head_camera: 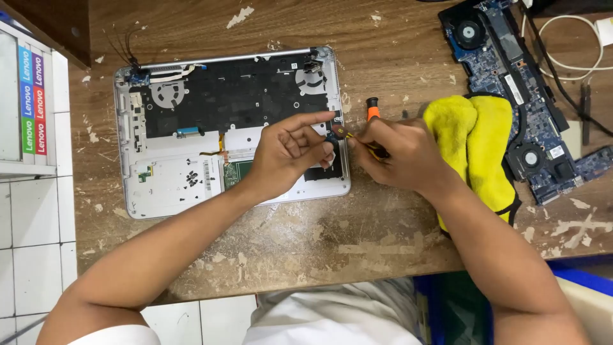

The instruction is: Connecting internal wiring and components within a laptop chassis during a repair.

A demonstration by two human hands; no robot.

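**Both hands at the right edge of an opened laptop, on a scarred wooden bench**

From my seat I look straight down on a worn wooden table (306,249) — brown, with pale flakes and scrapes all over it, thickest along the lower edge of the frame. At the left of the frame the table ends and white floor tiles (35,243) show; a white box (25,102) with coloured strips on its side stands at the upper left.

The opened laptop base (191,185), silver with its dark inner parts bare, lies in the upper middle of the frame. My left hand (287,153) rests over its right part, forefinger stretched out and the other fingers curled, pinching a small dark part (336,132) at the case's right edge. My right hand (399,153) sits just beside that edge, closed around a screwdriver (372,110) whose orange and black handle top pokes up above the knuckles; its tip meets the small part, though I cannot tell exactly how it touches.

A yellow cloth (479,147) lies under my right wrist. Beyond it, at the upper right, a blue circuit board (511,83) with two round fans lies on the table — white cable (575,64) looped beside it.
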